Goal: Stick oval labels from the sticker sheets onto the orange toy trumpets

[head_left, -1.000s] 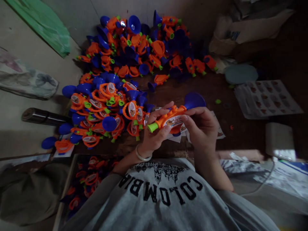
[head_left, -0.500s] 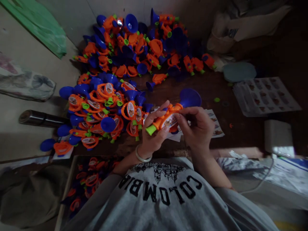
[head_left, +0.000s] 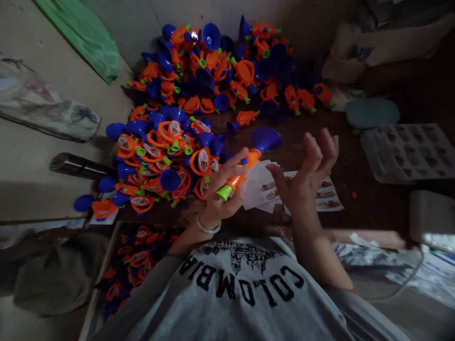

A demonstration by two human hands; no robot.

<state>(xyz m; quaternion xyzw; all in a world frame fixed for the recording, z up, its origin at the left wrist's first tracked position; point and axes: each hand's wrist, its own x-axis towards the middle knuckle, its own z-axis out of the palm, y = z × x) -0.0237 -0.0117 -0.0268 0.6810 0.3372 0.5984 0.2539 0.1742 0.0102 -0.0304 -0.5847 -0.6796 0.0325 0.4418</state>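
Observation:
My left hand [head_left: 224, 189] is closed around a toy trumpet [head_left: 249, 161] with an orange body, a blue bell and a green mouthpiece. The bell points away and to the right, and the mouthpiece sticks out toward me. Off to the right, my right hand [head_left: 305, 177] is raised with its fingers apart, holding nothing. Sticker sheets [head_left: 265, 189] lie on the table beneath and between my hands, partly covered by them. Whether the trumpet's turned side carries a label cannot be seen.
Labelled trumpets [head_left: 167, 161] are heaped on the left, and more trumpets [head_left: 220, 71] pile against the wall. A dark flask [head_left: 81, 166] lies at far left. At right are a clear sheet pack [head_left: 408, 151], a pale blue lid [head_left: 372, 112] and a white box [head_left: 432, 220]. A box of trumpets [head_left: 119, 237] sits below.
My right hand has let go of the trumpet and moved right, its fingers spreading. The trumpet has turned in my left hand, so its label no longer shows. The view has shifted slightly.

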